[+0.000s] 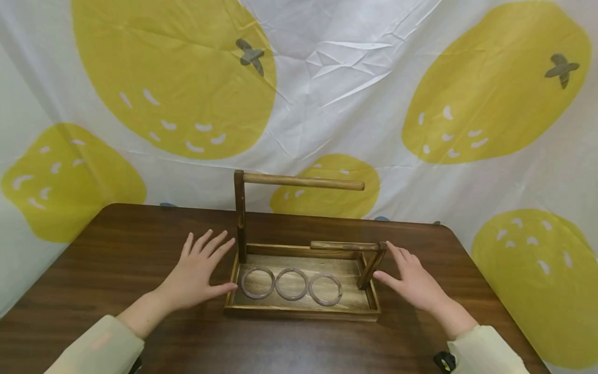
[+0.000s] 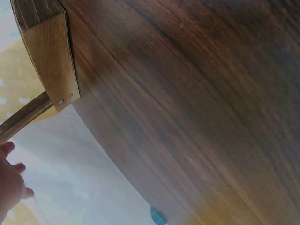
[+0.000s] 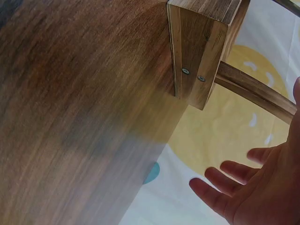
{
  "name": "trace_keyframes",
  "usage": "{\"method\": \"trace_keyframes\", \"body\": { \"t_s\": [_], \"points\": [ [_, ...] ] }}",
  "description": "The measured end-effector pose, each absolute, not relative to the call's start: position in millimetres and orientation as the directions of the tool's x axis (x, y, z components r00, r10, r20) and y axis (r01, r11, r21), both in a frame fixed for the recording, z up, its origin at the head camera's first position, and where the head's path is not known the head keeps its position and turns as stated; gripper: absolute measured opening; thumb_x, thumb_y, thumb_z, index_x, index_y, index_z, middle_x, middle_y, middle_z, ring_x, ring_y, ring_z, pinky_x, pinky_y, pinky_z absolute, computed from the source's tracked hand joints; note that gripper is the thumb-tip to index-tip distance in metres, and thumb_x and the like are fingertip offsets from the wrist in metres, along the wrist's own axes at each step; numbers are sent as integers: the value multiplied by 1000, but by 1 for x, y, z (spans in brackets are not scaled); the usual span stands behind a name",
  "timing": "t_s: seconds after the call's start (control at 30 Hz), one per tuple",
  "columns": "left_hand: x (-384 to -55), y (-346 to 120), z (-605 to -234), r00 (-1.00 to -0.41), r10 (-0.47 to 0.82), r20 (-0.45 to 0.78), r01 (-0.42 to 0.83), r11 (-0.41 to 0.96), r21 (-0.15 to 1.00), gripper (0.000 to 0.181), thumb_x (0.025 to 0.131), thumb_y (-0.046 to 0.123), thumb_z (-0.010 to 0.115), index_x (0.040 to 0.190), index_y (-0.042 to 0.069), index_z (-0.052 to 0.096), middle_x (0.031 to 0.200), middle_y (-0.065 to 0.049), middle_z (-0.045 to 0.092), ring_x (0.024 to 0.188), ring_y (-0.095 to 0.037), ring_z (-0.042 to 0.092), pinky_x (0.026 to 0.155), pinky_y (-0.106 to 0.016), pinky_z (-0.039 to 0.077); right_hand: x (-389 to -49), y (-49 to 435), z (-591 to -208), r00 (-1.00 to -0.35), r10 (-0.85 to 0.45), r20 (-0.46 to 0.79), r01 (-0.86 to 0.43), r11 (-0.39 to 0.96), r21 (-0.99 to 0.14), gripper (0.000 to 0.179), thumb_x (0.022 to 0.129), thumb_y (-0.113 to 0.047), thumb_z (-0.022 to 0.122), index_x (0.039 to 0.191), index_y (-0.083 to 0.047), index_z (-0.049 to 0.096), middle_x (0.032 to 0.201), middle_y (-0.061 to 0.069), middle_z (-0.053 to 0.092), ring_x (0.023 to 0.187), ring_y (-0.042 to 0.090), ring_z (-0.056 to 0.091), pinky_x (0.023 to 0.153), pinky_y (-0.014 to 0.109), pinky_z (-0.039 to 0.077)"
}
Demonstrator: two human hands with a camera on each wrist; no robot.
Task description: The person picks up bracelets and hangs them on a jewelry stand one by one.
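A wooden tray stand sits on the table with a tall post and bar at its left and a lower post and bar at its right. Three pale purplish bangles, a left one, a middle one and a right one, lie in a row on the tray floor. My left hand is at the tray's left end, fingers spread, thumb by the rim. Beside the lower post is my right hand, its fingers extended. Whether either hand touches the wood is unclear. Neither grips anything.
The dark brown wooden table has rounded far corners. Behind it hangs a white cloth printed with large yellow lemons. Screw heads show on the stand's end in the right wrist view.
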State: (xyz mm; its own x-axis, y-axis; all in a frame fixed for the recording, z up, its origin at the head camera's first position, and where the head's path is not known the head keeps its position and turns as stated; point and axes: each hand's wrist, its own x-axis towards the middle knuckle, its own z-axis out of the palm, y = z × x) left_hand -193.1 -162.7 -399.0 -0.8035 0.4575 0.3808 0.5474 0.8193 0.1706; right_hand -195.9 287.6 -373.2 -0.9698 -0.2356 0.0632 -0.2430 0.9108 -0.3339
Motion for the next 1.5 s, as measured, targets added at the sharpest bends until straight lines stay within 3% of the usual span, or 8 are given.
{"method": "trace_keyframes", "body": {
  "t_s": [0.2,0.3,0.43,0.6,1.1,1.3,1.5],
  "points": [
    [-196,-157,-396,-769,484,418,596,779,195,88,70,51,76,138,6,44,140,-17,43,129,-39,38,106,-58,30,-198,287,-372,-976,-213,-50,-166,870,-464,85,89,-51,55,143,7,23,142,32,33,128,49,34,97,60,37],
    [-197,-153,-394,-757,492,430,618,752,228,88,67,47,80,136,4,45,137,-18,46,125,-38,43,100,-55,38,-199,290,-372,-967,-230,-113,-123,804,-582,82,88,-42,61,142,9,24,137,34,38,119,47,46,89,51,47],
    [-197,-146,-391,-770,488,411,618,731,289,87,66,42,82,135,5,46,134,-16,47,123,-34,45,95,-49,45,-199,293,-374,-949,-249,-194,-21,664,-748,78,89,-31,63,141,11,22,132,36,40,106,37,58,77,42,55],
    [-197,-136,-389,-782,495,379,616,706,350,84,67,37,83,135,6,46,131,-13,48,120,-32,48,90,-44,50,-199,296,-378,-932,-272,-239,72,507,-859,75,90,-22,63,141,14,21,131,38,39,107,33,59,78,41,56],
    [-210,-108,-393,-809,527,260,587,701,404,75,69,31,82,132,4,49,120,-12,55,112,-29,53,93,-43,48,-200,303,-396,-879,-371,-300,145,391,-909,76,90,-22,63,138,18,20,126,39,40,97,16,61,80,40,56],
    [-215,-98,-397,-841,520,152,532,739,413,72,71,32,80,130,4,50,126,-14,53,117,-32,51,95,-45,47,-198,302,-400,-873,-377,-310,165,371,-914,77,88,-21,65,139,17,20,129,41,36,96,14,60,80,40,55],
    [-218,-92,-402,-844,531,82,511,747,426,71,70,33,79,129,3,52,119,-14,56,111,-30,54,92,-44,48,-197,301,-403,-865,-389,-317,170,366,-915,77,89,-20,64,139,17,20,128,39,39,95,14,59,79,39,56]
  ]
}}
